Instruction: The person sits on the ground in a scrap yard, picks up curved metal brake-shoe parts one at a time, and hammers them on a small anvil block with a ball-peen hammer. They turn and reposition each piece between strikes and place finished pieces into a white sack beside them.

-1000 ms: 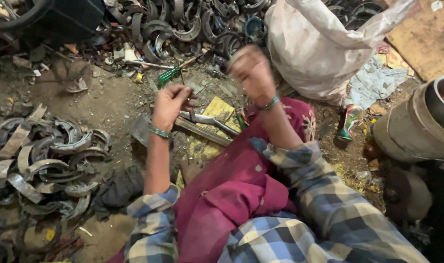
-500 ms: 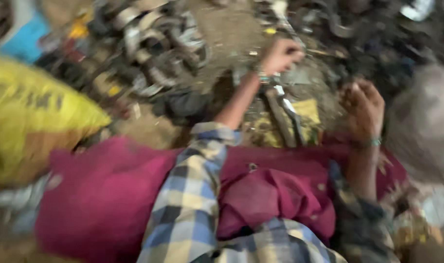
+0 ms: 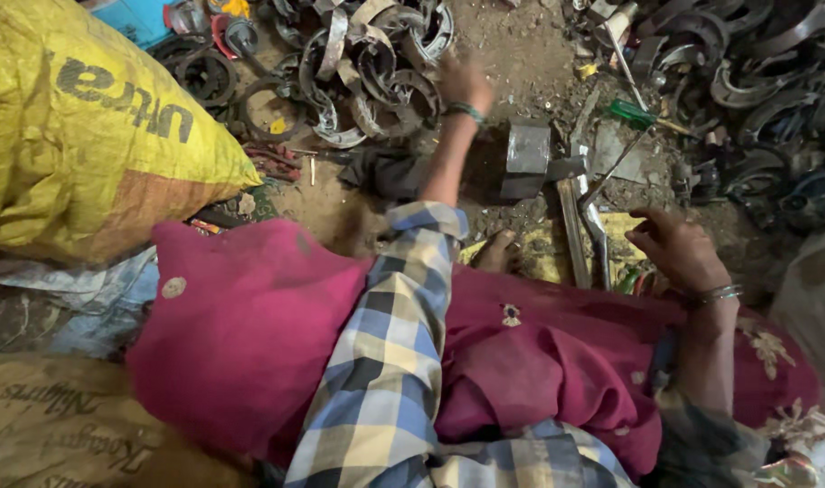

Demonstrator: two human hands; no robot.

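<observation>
My left hand, blurred and wearing a green bangle, reaches out over a heap of curved metal rings and clamps on the dirt; whether it holds anything is hidden by blur. My right hand, with a metal bangle, rests by my knee with loosely curled fingers holding nothing. It lies just right of some flat metal bars on a yellow sheet. A grey metal block stands between the two hands. Magenta cloth covers my lap.
A large yellow sack fills the left side, with a brown sack below it. More dark metal rings lie at the far right. A green-handled screwdriver rests near the block.
The view has swung and steadied. My left hand has stretched from the bars to the ring heap. My right hand has come down beside the flat bars.
</observation>
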